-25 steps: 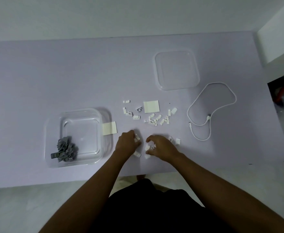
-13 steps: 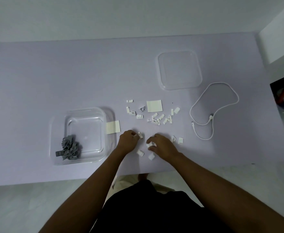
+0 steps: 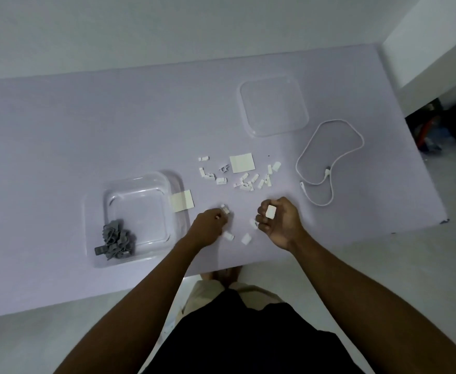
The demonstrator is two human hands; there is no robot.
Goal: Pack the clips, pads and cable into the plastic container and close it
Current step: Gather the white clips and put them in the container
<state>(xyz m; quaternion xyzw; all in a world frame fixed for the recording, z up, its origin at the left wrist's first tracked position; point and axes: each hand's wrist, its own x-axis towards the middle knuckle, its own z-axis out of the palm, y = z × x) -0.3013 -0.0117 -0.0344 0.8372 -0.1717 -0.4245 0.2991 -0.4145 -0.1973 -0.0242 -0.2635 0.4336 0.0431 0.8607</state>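
A clear plastic container (image 3: 137, 182) sits at the left with a heap of grey clips (image 3: 116, 240) in its near corner. My left hand (image 3: 208, 228) is curled on white clips, one showing at its fingertips (image 3: 225, 209). My right hand (image 3: 281, 220) is turned palm up and closed on white clips, one lying in the palm (image 3: 271, 211). Two loose white clips (image 3: 245, 238) lie between the hands. More white clips (image 3: 248, 182) are scattered farther back. Pale pads lie by the container (image 3: 183, 204) and behind the clips (image 3: 242, 163). The white cable (image 3: 329, 157) loops at the right.
The clear lid (image 3: 274, 106) lies flat at the back right, behind the cable. The table's near edge (image 3: 248, 265) runs just below my hands. A white wall (image 3: 424, 44) stands at the right, with dark clutter (image 3: 437, 125) on the floor beside the table.
My right hand has lifted off the table and turned palm up with a white clip in it. My left hand has stayed curled over clips at about the same spot.
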